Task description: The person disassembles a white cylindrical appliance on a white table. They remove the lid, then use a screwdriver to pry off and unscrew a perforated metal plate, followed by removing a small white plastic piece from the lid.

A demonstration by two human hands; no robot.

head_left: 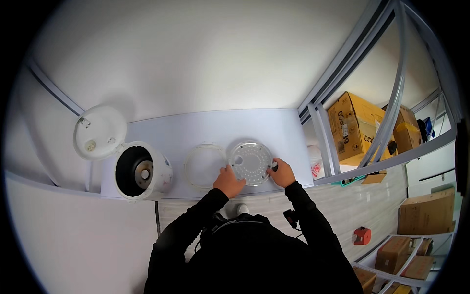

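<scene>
A round, shiny perforated plate (pixel 256 164) with a small round hole at its left lies at the middle of the white table. My left hand (pixel 229 183) grips its lower-left edge, fingers closed on the rim. At the right edge my right hand (pixel 282 173) pinches the rim; a small dark spot shows by its fingertips, too small to make out. Just left of the plate, a thin translucent ring (pixel 187 166) lies flat, close to my left hand. Further left stands a white rice cooker (pixel 161 172) with its lid (pixel 100 132) swung open; its dark inside shows a round metal centre.
The white table (pixel 161 128) meets a pale wall behind. Grey frame posts (pixel 325 139) rise at its right end, with cardboard boxes (pixel 360 128) beyond. A clear bag (pixel 315 159) sits by the posts. On the floor, lower right, is a red stool (pixel 362 236).
</scene>
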